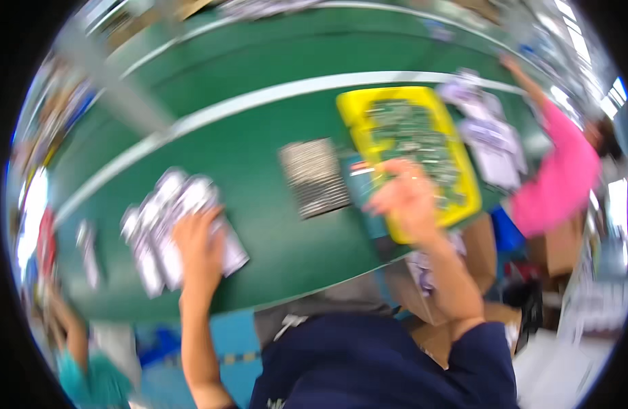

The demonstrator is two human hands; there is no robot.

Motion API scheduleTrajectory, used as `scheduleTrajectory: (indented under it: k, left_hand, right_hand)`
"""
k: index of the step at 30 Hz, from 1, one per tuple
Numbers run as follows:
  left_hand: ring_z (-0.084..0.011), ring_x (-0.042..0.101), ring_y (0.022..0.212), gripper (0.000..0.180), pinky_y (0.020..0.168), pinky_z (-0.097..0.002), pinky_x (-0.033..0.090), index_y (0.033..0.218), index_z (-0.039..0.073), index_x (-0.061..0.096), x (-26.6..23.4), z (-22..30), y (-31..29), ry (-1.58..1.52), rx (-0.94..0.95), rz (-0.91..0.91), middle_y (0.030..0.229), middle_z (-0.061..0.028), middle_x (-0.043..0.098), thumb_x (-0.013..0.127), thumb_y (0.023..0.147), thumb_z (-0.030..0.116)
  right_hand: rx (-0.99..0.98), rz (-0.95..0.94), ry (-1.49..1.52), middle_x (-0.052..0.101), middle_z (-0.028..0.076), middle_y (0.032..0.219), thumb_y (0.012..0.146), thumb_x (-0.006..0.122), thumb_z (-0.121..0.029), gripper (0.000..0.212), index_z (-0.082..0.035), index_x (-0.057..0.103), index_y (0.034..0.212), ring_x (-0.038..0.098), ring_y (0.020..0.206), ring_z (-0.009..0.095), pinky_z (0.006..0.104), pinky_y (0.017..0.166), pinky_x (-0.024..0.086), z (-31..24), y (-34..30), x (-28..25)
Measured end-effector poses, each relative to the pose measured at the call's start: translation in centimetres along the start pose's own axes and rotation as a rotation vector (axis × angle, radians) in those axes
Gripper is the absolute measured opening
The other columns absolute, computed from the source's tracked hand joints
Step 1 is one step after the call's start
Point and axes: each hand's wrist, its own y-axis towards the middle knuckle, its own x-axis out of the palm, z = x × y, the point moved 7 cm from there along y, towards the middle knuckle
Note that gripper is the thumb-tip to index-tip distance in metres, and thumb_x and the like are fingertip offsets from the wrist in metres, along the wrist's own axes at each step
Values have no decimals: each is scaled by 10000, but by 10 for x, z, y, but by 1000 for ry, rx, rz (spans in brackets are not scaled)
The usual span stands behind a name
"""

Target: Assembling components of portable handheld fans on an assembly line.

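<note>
My left hand lies over a group of white and purple long-handled pieces on the green table, its fingers stretched across the nearer ones. Blur hides their exact kind. My right hand is above the left side of a yellow tray, with thumb and forefinger apart and the other fingers bent. Nothing can be made out between them. Green circuit boards fill the tray. Left of it lies a flat grey, ridged block, touched by neither hand.
A dark blue-green box lies beside the tray. One loose white piece is at far left. More white and purple pieces lie at right, near a person in a pink sleeve. Cardboard boxes stand below the table's edge.
</note>
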Motion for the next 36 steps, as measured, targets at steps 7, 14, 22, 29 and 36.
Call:
scheduleTrajectory:
  k: [7,14,22,29,36]
  left_hand:
    - [-393,617,891,298,783,-492,482,1159,-2,642,-7,-16,-13,100,70,-37,984,-199,670,573,983,228]
    - [-300,580,854,90,766,-362,469,989,-27,626,6,26,-39,-254,82,1,913,-154,600,588,909,-9]
    - [-272,623,787,225,660,-346,511,896,9,679,15,64,-40,-460,-9,49,887,-106,621,761,705,-77]
    - [-150,599,682,166,591,-269,498,889,-15,671,28,34,-59,-738,-348,148,884,-80,608,757,767,-88]
    - [-163,639,727,140,634,-265,538,919,-32,672,38,28,-58,-877,-434,111,919,-93,633,740,802,-67]
  right_hand:
    - [327,-340,495,550,-40,963,907,720,-112,407,-60,538,1268,540,877,16,187,768,472,45,-65,116]
    - [241,-257,588,535,41,1224,986,607,-173,465,-21,459,1400,585,971,95,241,779,517,51,-79,135]
    - [357,-108,890,578,228,1263,992,596,-268,496,-60,418,1406,664,1009,294,390,829,580,59,-76,116]
    - [534,-132,698,570,173,1317,879,750,-177,523,-8,525,1320,637,1046,217,356,939,531,69,-75,122]
    - [573,-240,443,607,132,1265,868,699,50,475,50,554,1320,647,1008,185,322,918,544,59,-66,127]
